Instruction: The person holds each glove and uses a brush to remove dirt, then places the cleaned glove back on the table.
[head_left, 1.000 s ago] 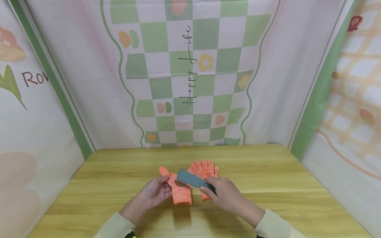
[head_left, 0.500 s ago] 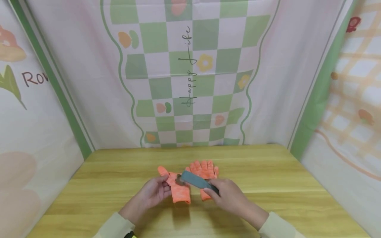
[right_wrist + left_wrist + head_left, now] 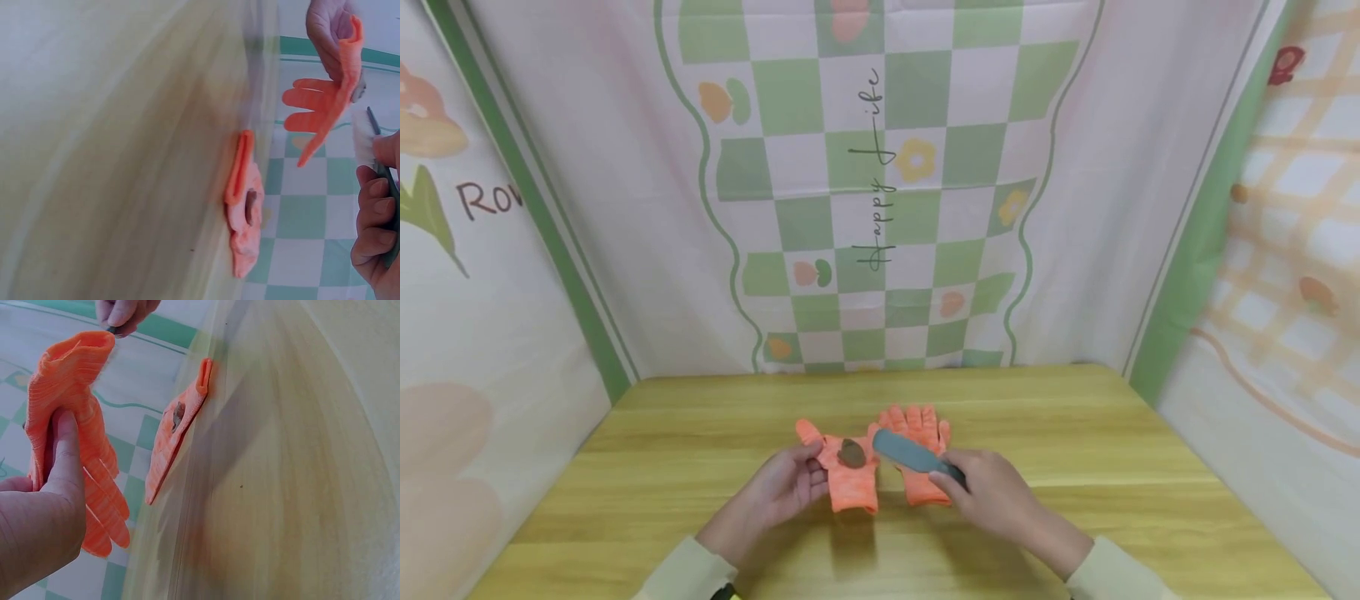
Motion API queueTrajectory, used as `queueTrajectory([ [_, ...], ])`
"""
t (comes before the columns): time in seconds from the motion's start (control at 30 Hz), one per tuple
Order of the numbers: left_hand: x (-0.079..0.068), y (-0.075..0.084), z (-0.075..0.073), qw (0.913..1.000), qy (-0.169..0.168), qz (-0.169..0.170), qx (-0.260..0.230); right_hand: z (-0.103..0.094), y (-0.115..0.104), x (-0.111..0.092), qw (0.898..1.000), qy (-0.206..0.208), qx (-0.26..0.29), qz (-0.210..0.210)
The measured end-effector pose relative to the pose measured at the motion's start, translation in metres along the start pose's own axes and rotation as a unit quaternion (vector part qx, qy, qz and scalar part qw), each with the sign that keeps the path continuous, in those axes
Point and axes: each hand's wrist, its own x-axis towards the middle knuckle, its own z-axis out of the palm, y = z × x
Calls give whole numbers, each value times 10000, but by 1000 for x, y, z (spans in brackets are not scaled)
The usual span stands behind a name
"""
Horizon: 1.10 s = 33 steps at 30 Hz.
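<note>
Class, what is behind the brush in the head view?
An orange glove lying on the table shows around the brush; its brown patch, visible in the left wrist view, is covered here.

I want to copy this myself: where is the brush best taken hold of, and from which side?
Take the brush by its narrow dark handle, probably from the person's right: that end slants right and towards the person. The wider, bristled head points left, towards the held glove, so better leave it free.

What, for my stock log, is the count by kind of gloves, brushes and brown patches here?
Orange knit fabric gloves: 2 (held glove; lying glove)
Blue-grey, long-handled bristle brush: 1
Irregular brown patches: 2 (held glove's patch; lying glove's patch)
Total: 5
</note>
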Motion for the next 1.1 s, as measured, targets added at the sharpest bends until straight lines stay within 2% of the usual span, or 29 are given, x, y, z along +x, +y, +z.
queueTrajectory([
  [0.27,1,-2,1,9999,-40,-105,-35,-5,-9,10,9995,205,41,-253],
  [0.63,2,-2,1,9999,-59,-155,-32,6,-18,19,9983,61,92,-566],
  [0.87,1,-1,2,9998,15,-198,-97,11,-17,18,9984,-105,299,-478],
  [1.1,1,0,1,9998,65,-190,-81,13,-13,18,9987,-76,177,-462],
])
